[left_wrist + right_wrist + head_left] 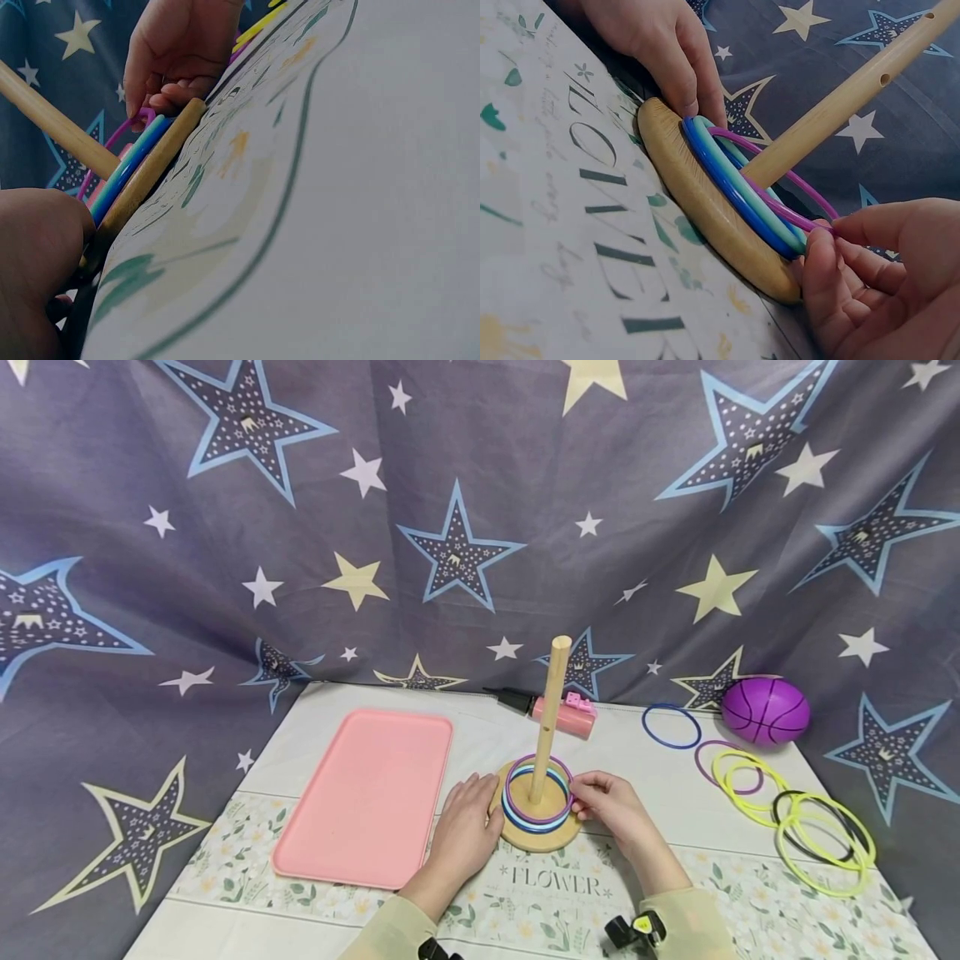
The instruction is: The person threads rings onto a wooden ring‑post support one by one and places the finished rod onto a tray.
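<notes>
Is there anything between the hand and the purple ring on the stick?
Nothing visible is in the way. The right hand already pinches the purple ring at its edge, above the blue rings stacked on the round wooden base. The wooden peg runs up through the ring. The left hand rests against the base's other side.

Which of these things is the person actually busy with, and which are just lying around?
In use: wooden peg stand, purple ring pinched by the right hand, blue rings, left hand steadying the base.

Lying about: pink tray, purple ball, loose rings, pink pump.
</notes>
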Available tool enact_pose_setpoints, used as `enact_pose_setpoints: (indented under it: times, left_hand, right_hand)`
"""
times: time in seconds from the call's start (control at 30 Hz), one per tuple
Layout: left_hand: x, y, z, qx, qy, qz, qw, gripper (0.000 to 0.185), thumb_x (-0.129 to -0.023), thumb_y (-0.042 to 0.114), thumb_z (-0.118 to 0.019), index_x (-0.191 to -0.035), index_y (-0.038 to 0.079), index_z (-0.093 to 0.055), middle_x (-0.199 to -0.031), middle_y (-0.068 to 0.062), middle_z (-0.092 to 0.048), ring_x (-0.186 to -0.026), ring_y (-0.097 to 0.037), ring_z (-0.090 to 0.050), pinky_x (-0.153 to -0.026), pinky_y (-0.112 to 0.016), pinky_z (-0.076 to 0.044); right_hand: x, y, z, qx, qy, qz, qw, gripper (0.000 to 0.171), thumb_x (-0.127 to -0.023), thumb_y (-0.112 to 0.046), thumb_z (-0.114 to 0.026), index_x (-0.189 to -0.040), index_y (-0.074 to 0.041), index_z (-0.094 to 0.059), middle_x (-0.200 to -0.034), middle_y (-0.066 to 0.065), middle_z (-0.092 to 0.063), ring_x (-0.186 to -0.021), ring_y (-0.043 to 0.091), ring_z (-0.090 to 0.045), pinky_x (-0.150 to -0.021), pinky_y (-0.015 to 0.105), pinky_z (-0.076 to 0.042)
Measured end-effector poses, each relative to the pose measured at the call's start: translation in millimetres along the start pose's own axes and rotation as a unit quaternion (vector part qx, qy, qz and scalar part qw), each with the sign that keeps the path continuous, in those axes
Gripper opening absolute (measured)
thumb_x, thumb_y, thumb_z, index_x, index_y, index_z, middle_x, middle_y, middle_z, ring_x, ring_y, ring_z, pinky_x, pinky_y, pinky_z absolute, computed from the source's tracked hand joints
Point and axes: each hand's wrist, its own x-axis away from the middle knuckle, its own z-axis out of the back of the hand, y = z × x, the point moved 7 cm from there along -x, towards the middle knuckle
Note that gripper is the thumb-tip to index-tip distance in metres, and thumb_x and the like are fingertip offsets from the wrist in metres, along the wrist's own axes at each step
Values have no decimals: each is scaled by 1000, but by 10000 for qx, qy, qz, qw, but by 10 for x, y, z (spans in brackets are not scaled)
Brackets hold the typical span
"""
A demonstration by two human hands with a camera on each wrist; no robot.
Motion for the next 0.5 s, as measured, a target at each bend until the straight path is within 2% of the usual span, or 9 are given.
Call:
enact_pose_setpoints:
  times: [0.27,0.5]
  left_hand:
    - [-1,2,3,11,-3,-3,10000,51,-108,19,-67,-154,-3,-60,-157,-21,-61,-154,-42,-47,-132,-59,-28]
    - [0,3,1,-21,-42,14,10000,51,-108,19,-66,-154,-3,-60,-158,-21,-60,-155,-42,-47,-132,-59,-28]
  right_hand:
    - [13,-28,5,-130,81,23,9999,28,-108,-7,-69,-127,13,-67,-89,10,-74,-75,12,-68,-67,22,-62]
    - [37,-63,-36,-95,-48,46,9999,27,-108,-5,-68,-127,14,-67,-88,10,-74,-74,13,-68,-66,22,-62]
